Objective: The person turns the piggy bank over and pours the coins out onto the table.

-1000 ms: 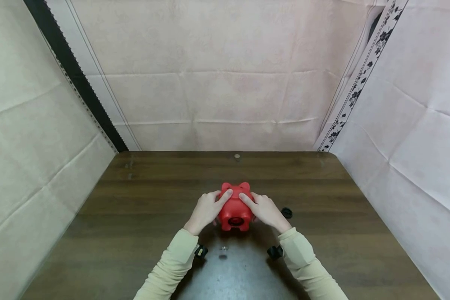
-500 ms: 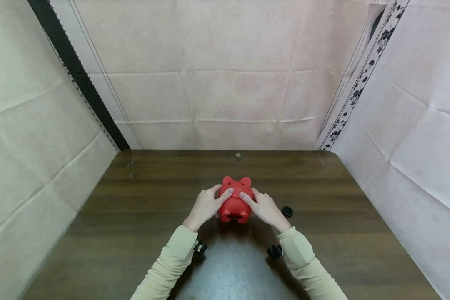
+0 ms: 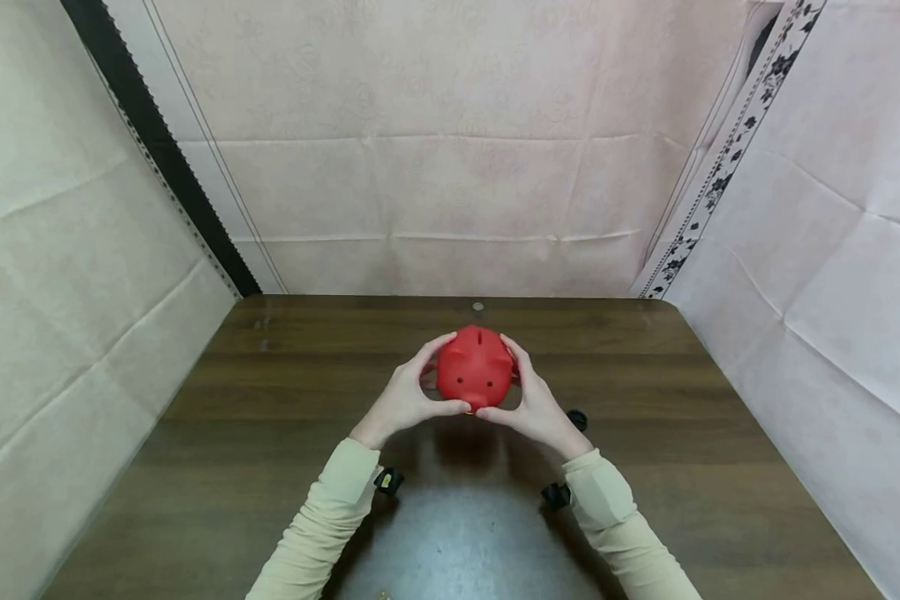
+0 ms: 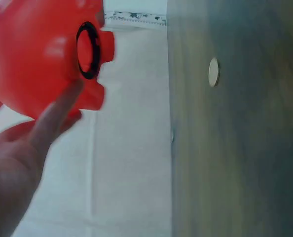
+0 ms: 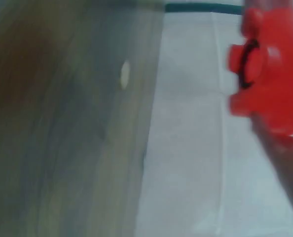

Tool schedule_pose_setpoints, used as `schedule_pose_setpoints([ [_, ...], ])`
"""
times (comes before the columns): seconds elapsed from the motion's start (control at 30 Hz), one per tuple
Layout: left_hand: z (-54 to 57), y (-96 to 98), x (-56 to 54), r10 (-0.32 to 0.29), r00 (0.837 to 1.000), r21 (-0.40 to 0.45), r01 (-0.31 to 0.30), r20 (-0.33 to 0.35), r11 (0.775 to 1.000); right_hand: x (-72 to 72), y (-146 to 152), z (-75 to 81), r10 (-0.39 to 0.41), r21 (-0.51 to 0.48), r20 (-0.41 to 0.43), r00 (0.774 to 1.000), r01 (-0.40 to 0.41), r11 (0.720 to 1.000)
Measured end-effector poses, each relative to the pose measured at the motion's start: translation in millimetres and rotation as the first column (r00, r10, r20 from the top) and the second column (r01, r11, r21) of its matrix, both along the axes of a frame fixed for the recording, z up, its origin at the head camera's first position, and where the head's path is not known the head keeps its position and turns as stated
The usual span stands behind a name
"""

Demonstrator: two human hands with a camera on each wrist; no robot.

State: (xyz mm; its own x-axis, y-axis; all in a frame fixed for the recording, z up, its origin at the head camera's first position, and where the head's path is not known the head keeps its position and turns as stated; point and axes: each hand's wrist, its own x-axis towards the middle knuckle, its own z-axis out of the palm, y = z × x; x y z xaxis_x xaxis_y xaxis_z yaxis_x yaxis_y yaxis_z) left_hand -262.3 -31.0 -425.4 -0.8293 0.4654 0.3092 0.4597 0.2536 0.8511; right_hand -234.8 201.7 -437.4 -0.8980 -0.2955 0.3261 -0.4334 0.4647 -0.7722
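l hand [image 3: 411,398] & r hand [image 3: 537,408] curved round 1 pig [image 3: 474,365], gripping it btwn them; 1 blk cap [image 3: 578,419] just beside r hand, 1 disc [image 3: 477,306] beyond both.

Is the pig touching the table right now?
Apart: the left wrist view shows pale cloth in a gap between the pig and table.

Pale yellow-green fabric sleeves [image 3: 318,521], wrinkled, w/ smooth cuffs [image 3: 352,473]; boxy blk wrist devices [image 3: 556,496], L w/ yellowish mark [image 3: 387,481]
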Motion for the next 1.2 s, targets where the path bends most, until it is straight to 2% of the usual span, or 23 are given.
schedule_pose_setpoints([
  [0.07,1.2,-2.1,0.2,-0.042,0.991,-0.025,0.039,-0.125,0.999,0.0,1,-0.5,0.042,0.038,-0.143,0.989,-0.037,0.999],
  [0.1,1.8,-2.9,0.0,-0.062,0.979,-0.043,0.055,-0.196,0.998,-0.4,2,-0.5,0.063,0.063,-0.213,0.975,-0.05,0.997],
  [0.2,2.2,-3.6,-1.8,-0.112,0.918,-0.09,0.083,-0.38,0.992,-2.2,1,0.0,0.112,0.108,-0.39,0.914,-0.075,0.991],
  [0.27,0.8,-2.6,-4.0,-0.125,0.882,-0.098,0.09,-0.454,0.991,-3.1,1,0.8,0.125,0.133,-0.467,0.876,-0.071,0.989],
  [0.33,-3.1,-1.1,-5.5,-0.124,0.863,-0.089,0.092,-0.49,0.992,-3.5,-1,0.6,0.13,0.155,-0.522,0.843,-0.057,0.986],
  [0.43,-11.3,1.1,-5.6,-0.109,0.849,-0.051,0.097,-0.517,0.994,-3.7,-3,-0.6,0.14,0.184,-0.576,0.806,-0.04,0.982],
  [0.53,-18.3,2.8,-4.7,-0.092,0.843,-0.022,0.095,-0.53,0.995,-3.4,-6,-1.4,0.146,0.188,-0.597,0.789,-0.04,0.981],
  [0.6,-20.5,3.5,-4.7,-0.087,0.84,-0.012,0.095,-0.535,0.995,-3.1,-7,-1.7,0.143,0.183,-0.592,0.793,-0.041,0.982],
  [0.67,-22.1,3.6,-5.2,-0.083,0.845,0.0,0.098,-0.529,0.995,-2.4,-6,-1.6,0.135,0.172,-0.564,0.815,-0.044,0.984],
  [0.7,-22.3,3.0,-4.9,-0.08,0.853,0.013,0.101,-0.515,0.995,-2.0,-5,-1.5,0.126,0.161,-0.541,0.831,-0.045,0.986],
  [0.73,-23.3,2.8,-4.3,-0.069,0.868,0.031,0.097,-0.491,0.995,-1.6,-4,-1.6,0.107,0.143,-0.511,0.853,-0.039,0.989],
  [0.8,-21.1,2.5,-0.5,-0.04,0.922,0.055,0.067,-0.385,0.996,-0.1,-1,-0.6,0.037,0.103,-0.423,0.905,0.008,0.995],
  [0.83,-20.5,2.5,0.8,-0.03,0.951,0.062,0.051,-0.309,0.997,0.4,0,0.5,-0.004,0.09,-0.367,0.93,0.04,0.995],
  [0.87,-20.5,2.8,1.7,-0.016,0.972,0.068,0.033,-0.234,0.997,0.8,2,1.7,-0.045,0.084,-0.305,0.951,0.074,0.994],
  [0.9,-20.3,3.6,2.7,0.01,0.986,0.06,0.0,-0.167,0.998,1.0,2,2.4,-0.089,0.083,-0.242,0.966,0.112,0.99],
  [0.97,-16.9,4.7,4.4,0.062,0.996,0.022,-0.06,-0.069,0.998,1.0,2,6.0,-0.155,0.111,-0.142,0.978,0.172,0.979],
  [1.03,-19.5,5.9,4.9,0.107,0.994,-0.019,-0.108,-0.028,0.994,2.0,1,5.4,-0.176,0.167,-0.058,0.983,0.183,0.969],
  [1.13,-21.5,7.7,10.6,0.189,0.982,-0.075,-0.187,0.013,0.979,4.3,-2,-4.2,-0.176,0.199,0.072,0.982,0.158,0.967],
  [1.2,-19.1,9.6,13.3,0.232,0.972,-0.12,-0.228,0.024,0.966,5.2,-5,-9.6,-0.169,0.185,0.154,0.973,0.14,0.973],
])
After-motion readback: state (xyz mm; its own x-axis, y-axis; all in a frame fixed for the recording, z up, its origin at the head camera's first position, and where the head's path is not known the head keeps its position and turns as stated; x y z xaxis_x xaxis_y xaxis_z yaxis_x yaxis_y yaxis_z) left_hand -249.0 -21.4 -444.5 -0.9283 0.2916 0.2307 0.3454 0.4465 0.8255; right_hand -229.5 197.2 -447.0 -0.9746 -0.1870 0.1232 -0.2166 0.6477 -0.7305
